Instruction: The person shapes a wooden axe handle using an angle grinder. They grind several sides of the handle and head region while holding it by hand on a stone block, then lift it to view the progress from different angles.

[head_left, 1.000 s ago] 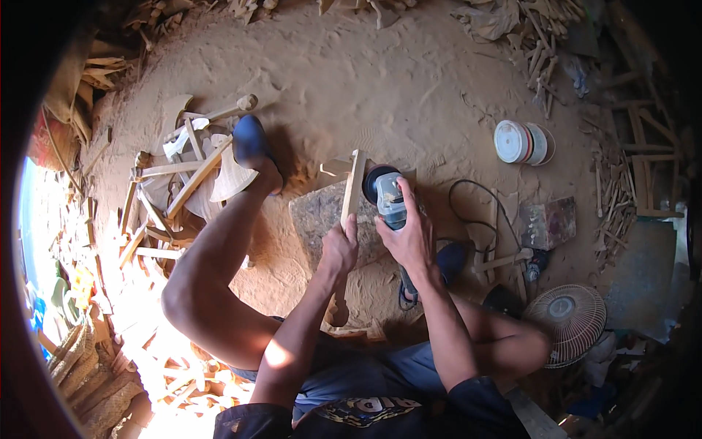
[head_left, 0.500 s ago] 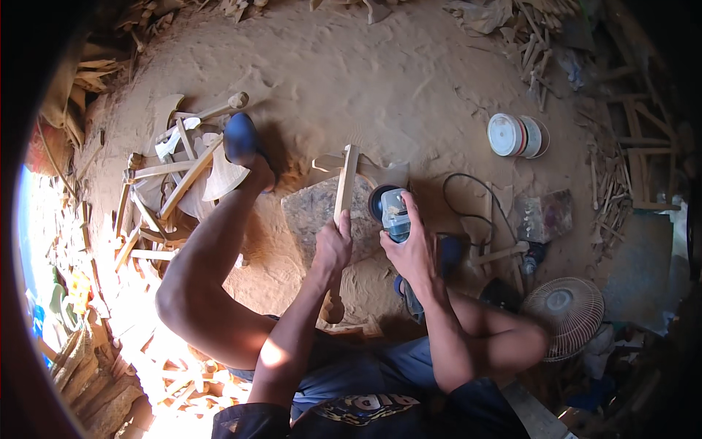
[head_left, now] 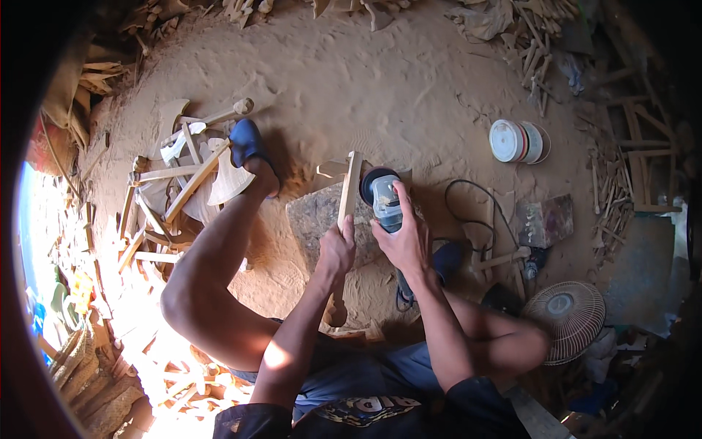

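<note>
My left hand (head_left: 336, 249) is closed around the handle of a pale wooden axe (head_left: 351, 186). Its rounded butt shows below my fist, and its head lies across the far end, partly covered by the tool. In my right hand (head_left: 406, 245) is an angle grinder (head_left: 386, 208) with a dark round disc, gripped around the body with the index finger stretched along it. The disc sits over the blade side of the axe head; whether it touches the wood I cannot tell. Beneath the axe is a rough block (head_left: 311, 219) on the sandy ground.
Several wooden axes (head_left: 194, 175) lie piled at left beside my foot in a blue shoe (head_left: 247, 139). At right are a white bucket (head_left: 508, 140), a black cord (head_left: 464, 183), a stained block (head_left: 545, 219) and a fan (head_left: 563, 322). Wood scraps (head_left: 610, 190) line the right side.
The grinder has moved left and slightly farther away, over the axe head, covering more of its blade side. The axe and my left hand have shifted only slightly.
</note>
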